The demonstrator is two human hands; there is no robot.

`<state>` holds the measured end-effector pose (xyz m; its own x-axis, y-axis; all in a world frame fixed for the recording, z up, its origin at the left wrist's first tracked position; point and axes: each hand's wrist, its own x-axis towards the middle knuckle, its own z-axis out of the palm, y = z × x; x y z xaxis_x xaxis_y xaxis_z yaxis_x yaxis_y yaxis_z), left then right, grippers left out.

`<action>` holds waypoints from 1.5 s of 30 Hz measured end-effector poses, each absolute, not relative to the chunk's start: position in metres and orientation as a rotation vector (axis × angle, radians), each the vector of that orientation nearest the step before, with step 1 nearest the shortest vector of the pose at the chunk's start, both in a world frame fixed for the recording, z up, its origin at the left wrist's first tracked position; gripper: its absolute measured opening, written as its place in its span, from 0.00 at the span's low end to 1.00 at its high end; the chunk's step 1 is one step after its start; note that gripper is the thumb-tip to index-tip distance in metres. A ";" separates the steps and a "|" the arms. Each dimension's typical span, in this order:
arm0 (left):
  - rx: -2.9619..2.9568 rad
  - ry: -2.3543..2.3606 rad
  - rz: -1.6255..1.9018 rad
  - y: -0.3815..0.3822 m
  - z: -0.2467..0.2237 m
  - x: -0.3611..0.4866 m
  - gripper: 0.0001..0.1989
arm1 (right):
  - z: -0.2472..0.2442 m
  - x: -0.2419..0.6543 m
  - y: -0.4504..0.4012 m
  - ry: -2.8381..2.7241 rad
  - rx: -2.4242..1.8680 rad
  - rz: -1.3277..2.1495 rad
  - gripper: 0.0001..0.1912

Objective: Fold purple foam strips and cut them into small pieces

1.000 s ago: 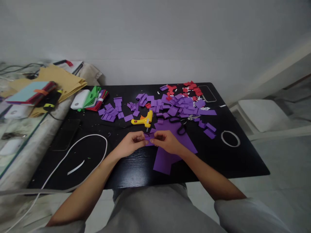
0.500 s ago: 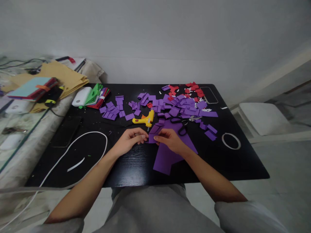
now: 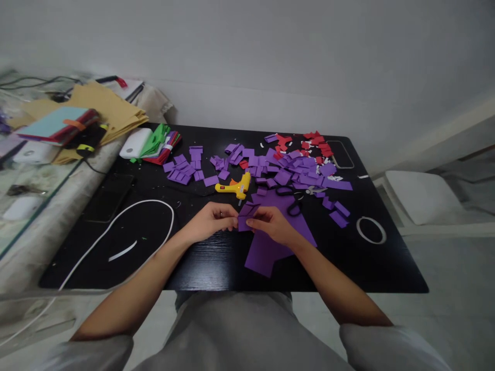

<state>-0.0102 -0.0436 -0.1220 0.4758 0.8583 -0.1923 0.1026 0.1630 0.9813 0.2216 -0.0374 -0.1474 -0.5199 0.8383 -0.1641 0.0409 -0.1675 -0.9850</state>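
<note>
Between my two hands is a small folded piece of purple paper [image 3: 244,221], held just above the near middle of the black table. My right hand [image 3: 270,222] pinches its right side between thumb and fingers. At its left edge, the closed fingertips of my left hand [image 3: 216,221] grip the same piece. A larger purple sheet [image 3: 266,250] lies under and beside my right hand. Just beyond my hands rests a yellow glue gun [image 3: 235,186]. Black-handled scissors [image 3: 294,207] lie partly on the purple sheet.
Many purple folded pieces [image 3: 301,167] and red scraps [image 3: 319,141] spread across the back of the black table [image 3: 348,268]. A tape ring [image 3: 371,230] lies at right. On the left are a white cable [image 3: 170,206], a dark phone [image 3: 110,198] and a stack of coloured paper [image 3: 158,141].
My left fingers have moved right onto the left edge of the folded purple piece, which looks more upright. The whole view has shifted and tilted slightly.
</note>
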 end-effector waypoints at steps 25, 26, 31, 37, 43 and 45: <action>1.403 1.032 0.633 -0.046 -0.130 -0.005 0.14 | -0.151 0.215 -0.041 -1.571 -1.102 1.683 0.18; 1.413 1.032 0.625 -0.046 -0.130 -0.005 0.14 | -0.152 0.215 -0.041 -1.572 -1.105 1.683 0.18; 1.445 1.037 0.624 -0.044 -0.130 -0.008 0.17 | -0.152 0.214 -0.040 -1.579 -1.098 1.699 0.19; 1.367 1.049 0.585 -0.042 -0.129 -0.011 0.18 | -0.148 0.214 -0.040 -1.531 -1.086 1.730 0.19; 1.385 1.041 0.602 -0.040 -0.128 -0.015 0.13 | -0.145 0.215 -0.037 -1.518 -1.080 1.707 0.19; 1.421 1.042 0.621 -0.040 -0.129 -0.014 0.12 | -0.145 0.215 -0.037 -1.510 -1.077 1.720 0.19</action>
<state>-0.0140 -0.0398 -0.1286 0.4549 0.8662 -0.2067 0.2307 0.1096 0.9668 0.2149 -0.0375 -0.1448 -0.4888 0.8528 -0.1838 0.0719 -0.1706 -0.9827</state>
